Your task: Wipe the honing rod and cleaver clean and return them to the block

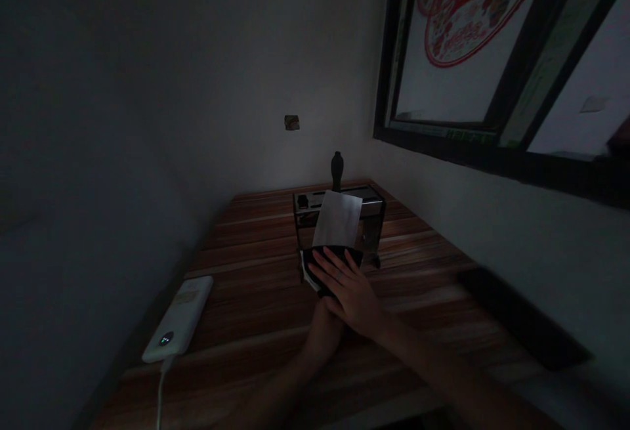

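Dim wooden tabletop (256, 305), left hand (325, 323) half-hidden

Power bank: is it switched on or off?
On, it appears: the power bank has glowing marks on its small round display.

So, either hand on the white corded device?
No: the left hand and right hand are at the black item, away from the white device.
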A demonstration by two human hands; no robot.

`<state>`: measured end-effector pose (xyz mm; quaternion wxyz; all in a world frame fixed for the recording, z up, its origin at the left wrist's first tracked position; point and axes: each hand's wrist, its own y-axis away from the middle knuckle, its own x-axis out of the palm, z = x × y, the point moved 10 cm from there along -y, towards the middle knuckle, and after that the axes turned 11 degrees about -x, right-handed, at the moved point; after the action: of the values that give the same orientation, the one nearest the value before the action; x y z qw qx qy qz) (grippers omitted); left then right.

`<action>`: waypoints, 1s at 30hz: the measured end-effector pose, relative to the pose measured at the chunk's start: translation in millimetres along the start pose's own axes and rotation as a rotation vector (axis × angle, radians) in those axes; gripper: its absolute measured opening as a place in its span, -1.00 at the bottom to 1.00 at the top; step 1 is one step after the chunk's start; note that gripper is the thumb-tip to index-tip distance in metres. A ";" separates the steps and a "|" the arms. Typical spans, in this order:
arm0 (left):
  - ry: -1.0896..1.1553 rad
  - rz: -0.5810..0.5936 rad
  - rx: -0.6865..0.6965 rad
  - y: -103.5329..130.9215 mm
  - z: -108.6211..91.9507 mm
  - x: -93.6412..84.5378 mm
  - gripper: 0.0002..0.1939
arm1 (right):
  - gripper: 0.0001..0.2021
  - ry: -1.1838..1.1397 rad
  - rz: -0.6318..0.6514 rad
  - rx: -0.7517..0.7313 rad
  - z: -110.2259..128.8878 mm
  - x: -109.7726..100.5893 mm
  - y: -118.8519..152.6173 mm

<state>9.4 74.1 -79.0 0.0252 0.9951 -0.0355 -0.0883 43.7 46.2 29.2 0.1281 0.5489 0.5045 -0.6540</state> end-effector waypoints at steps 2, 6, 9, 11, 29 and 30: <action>-0.002 0.031 0.032 2.5 -10.5 2.3 -0.78 | -0.42 0.018 -0.007 0.017 -8.4 -4.5 -5.3; -0.006 0.065 0.048 4.5 -23.2 6.0 -0.70 | -0.44 0.060 -0.067 0.066 -28.7 -18.3 -17.7; -0.030 0.066 0.055 4.1 -25.1 7.4 -0.70 | -0.47 0.090 -0.134 0.107 -46.6 -30.6 -27.6; -0.054 0.059 0.052 3.5 -23.4 7.3 -0.70 | -0.48 0.110 -0.177 0.131 -59.0 -38.9 -34.1; -0.111 0.038 0.030 4.4 -21.6 5.3 -0.70 | -0.48 0.150 -0.294 0.188 -82.2 -56.5 -44.5; -0.107 0.040 0.035 4.4 -22.2 5.3 -0.70 | -0.48 0.151 -0.288 0.188 -80.7 -55.0 -43.5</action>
<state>18.3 70.3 -57.8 0.0075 0.9884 -0.0581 -0.1402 79.9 109.5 107.4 -0.0572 0.5282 0.5228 -0.6667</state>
